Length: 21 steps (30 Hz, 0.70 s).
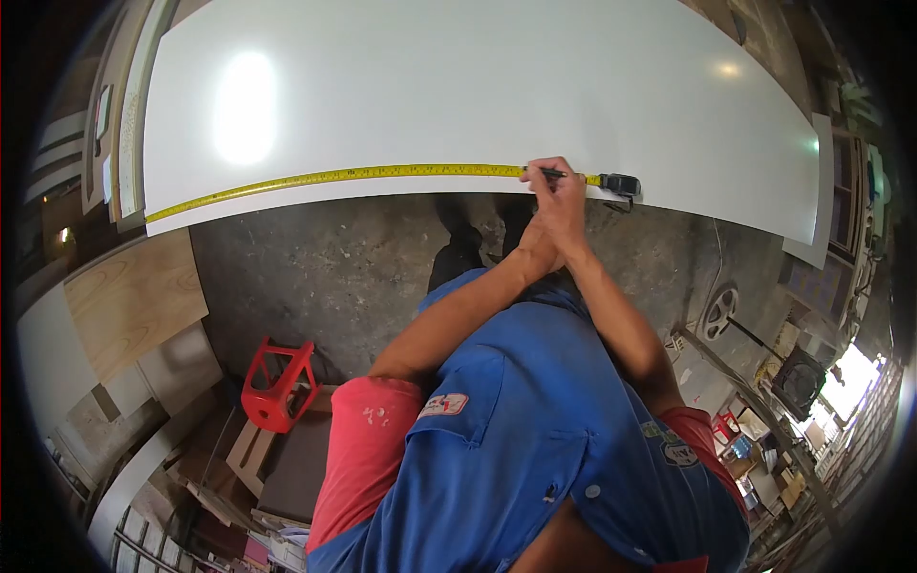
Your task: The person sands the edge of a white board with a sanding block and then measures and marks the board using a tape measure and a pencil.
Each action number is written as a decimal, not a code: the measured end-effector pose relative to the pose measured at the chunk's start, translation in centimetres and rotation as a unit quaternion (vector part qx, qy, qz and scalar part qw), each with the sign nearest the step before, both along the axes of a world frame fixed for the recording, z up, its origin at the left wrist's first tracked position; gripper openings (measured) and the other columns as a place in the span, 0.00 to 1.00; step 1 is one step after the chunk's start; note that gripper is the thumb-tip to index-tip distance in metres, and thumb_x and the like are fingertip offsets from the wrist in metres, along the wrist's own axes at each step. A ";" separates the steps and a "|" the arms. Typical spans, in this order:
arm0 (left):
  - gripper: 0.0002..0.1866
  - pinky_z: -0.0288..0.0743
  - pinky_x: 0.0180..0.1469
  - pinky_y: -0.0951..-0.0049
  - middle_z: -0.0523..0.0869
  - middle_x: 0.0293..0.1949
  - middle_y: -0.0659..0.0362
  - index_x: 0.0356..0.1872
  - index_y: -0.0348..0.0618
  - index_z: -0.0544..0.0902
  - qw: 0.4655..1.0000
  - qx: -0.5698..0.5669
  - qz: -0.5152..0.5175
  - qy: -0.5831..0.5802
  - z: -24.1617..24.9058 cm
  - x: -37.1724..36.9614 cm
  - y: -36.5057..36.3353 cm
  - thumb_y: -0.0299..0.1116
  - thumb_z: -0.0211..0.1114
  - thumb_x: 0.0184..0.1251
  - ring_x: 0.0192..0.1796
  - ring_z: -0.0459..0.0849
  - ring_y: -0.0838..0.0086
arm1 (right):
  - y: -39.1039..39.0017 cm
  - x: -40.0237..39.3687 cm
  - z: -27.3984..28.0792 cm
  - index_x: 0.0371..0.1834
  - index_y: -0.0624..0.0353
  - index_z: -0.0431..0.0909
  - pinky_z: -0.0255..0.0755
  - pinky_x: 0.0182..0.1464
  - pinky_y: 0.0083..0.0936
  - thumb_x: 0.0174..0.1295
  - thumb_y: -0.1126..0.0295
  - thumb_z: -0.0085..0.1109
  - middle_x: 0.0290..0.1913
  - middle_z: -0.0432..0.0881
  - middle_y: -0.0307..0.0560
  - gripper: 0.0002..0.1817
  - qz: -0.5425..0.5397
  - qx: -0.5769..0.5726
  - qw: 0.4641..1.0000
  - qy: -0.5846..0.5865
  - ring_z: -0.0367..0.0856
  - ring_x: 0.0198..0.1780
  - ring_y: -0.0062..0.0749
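Observation:
My right hand is closed around a dark, slim pen at the board's near edge. Under the right wrist sits my left hand, its fingers mostly hidden. A yellow tape measure blade runs along the near edge of the large white board, from its left corner to beneath my right hand. The black tape measure case lies just right of that hand, partly over the edge.
A red plastic stool stands on the concrete floor at lower left. Wood-grained panels lean at the left. A grey wheel-like disc and a dark fan-like object are at the right.

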<state>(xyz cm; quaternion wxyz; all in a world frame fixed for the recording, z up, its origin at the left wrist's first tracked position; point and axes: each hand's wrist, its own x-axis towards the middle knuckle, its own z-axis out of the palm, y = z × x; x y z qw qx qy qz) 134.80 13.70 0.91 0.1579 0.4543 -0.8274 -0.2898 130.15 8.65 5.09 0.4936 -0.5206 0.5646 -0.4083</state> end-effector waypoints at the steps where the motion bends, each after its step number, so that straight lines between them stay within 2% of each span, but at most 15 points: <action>1: 0.37 0.41 0.84 0.55 0.50 0.84 0.48 0.81 0.36 0.55 0.998 0.028 -0.039 -0.042 0.9 0.4 -0.4 0.34 0.55 0.73 0.86 0.44 0.57 | 0.3 -0.9 0.9 0.45 0.62 0.80 0.72 0.37 0.15 0.73 0.69 0.62 0.35 0.87 0.38 0.07 -0.006 0.017 0.999 0.034 0.79 0.34 0.12; 3: 0.37 0.41 0.84 0.53 0.49 0.84 0.47 0.80 0.37 0.59 0.982 0.080 -0.118 -0.124 1.7 0.6 -0.9 0.35 0.57 0.71 0.86 0.43 0.55 | 1.0 -2.2 1.4 0.44 0.62 0.80 0.73 0.37 0.16 0.73 0.69 0.62 0.34 0.87 0.39 0.07 -0.040 0.010 0.999 0.021 0.79 0.33 0.13; 4: 0.37 0.41 0.84 0.53 0.49 0.84 0.47 0.80 0.37 0.59 0.982 0.078 -0.122 -0.125 1.8 0.5 -0.8 0.35 0.57 0.71 0.86 0.43 0.55 | 1.3 -2.9 1.7 0.44 0.62 0.80 0.73 0.37 0.16 0.73 0.69 0.62 0.34 0.87 0.40 0.07 -0.071 0.004 0.997 0.009 0.79 0.33 0.13; 6: 0.33 0.41 0.84 0.49 0.48 0.83 0.42 0.74 0.38 0.71 0.989 -0.014 -0.056 -0.137 1.8 0.3 -0.4 0.38 0.60 0.69 0.85 0.42 0.49 | 1.6 -4.9 2.1 0.45 0.63 0.80 0.74 0.37 0.18 0.73 0.70 0.61 0.34 0.86 0.40 0.06 -0.086 -0.004 0.996 0.039 0.79 0.33 0.14; 8: 0.30 0.42 0.83 0.49 0.48 0.83 0.40 0.71 0.39 0.74 0.991 -0.021 -0.061 -0.119 1.9 0.7 -0.4 0.37 0.60 0.69 0.85 0.42 0.47 | 1.8 -6.5 1.7 0.45 0.63 0.80 0.74 0.36 0.18 0.73 0.71 0.61 0.34 0.85 0.39 0.07 -0.117 -0.059 0.985 0.111 0.78 0.32 0.14; 12: 0.24 0.43 0.83 0.48 0.47 0.82 0.37 0.65 0.40 0.80 0.992 -0.062 -0.051 -0.102 1.9 0.9 -0.4 0.37 0.60 0.69 0.85 0.42 0.45 | 2.5 -8.0 1.1 0.46 0.63 0.81 0.73 0.35 0.18 0.73 0.71 0.62 0.35 0.83 0.38 0.07 -0.152 -0.064 0.980 0.111 0.76 0.31 0.14; 16: 0.27 0.44 0.83 0.48 0.50 0.81 0.36 0.67 0.38 0.77 0.989 -0.049 -0.069 -0.119 2.5 0.9 -0.6 0.36 0.60 0.69 0.85 0.42 0.44 | 3.4 -6.8 1.4 0.47 0.64 0.81 0.73 0.35 0.18 0.72 0.72 0.62 0.39 0.85 0.40 0.07 -0.149 -0.053 0.981 0.115 0.77 0.32 0.14; 18: 0.32 0.44 0.83 0.47 0.54 0.81 0.39 0.72 0.36 0.72 0.989 -0.043 -0.056 -0.132 2.2 0.8 -0.4 0.34 0.61 0.66 0.84 0.45 0.45 | 3.2 -5.1 1.6 0.47 0.64 0.81 0.73 0.36 0.17 0.72 0.73 0.61 0.41 0.88 0.41 0.07 -0.116 -0.121 0.981 0.093 0.77 0.33 0.13; 19: 0.32 0.44 0.83 0.47 0.54 0.81 0.39 0.72 0.36 0.72 0.988 -0.044 -0.056 -0.134 1.9 0.8 -0.5 0.34 0.61 0.66 0.84 0.45 0.45 | 3.2 -4.3 1.9 0.46 0.64 0.80 0.73 0.39 0.17 0.72 0.73 0.60 0.44 0.89 0.44 0.06 -0.122 -0.078 0.988 0.050 0.77 0.36 0.12; 20: 0.34 0.43 0.83 0.48 0.56 0.80 0.41 0.74 0.35 0.68 0.991 -0.008 -0.073 -0.108 1.1 0.8 -0.5 0.35 0.61 0.66 0.84 0.46 0.47 | 3.0 -3.5 2.3 0.46 0.64 0.80 0.73 0.39 0.17 0.72 0.73 0.60 0.44 0.89 0.44 0.06 -0.121 -0.078 0.988 0.047 0.77 0.36 0.12; 21: 0.37 0.42 0.84 0.50 0.57 0.80 0.43 0.76 0.33 0.65 0.992 0.029 -0.089 -0.082 -0.3 0.7 -0.2 0.35 0.61 0.65 0.84 0.47 0.48 | 2.7 -2.9 2.8 0.46 0.64 0.80 0.74 0.40 0.17 0.72 0.73 0.60 0.43 0.89 0.44 0.06 -0.097 -0.017 0.995 0.019 0.77 0.37 0.12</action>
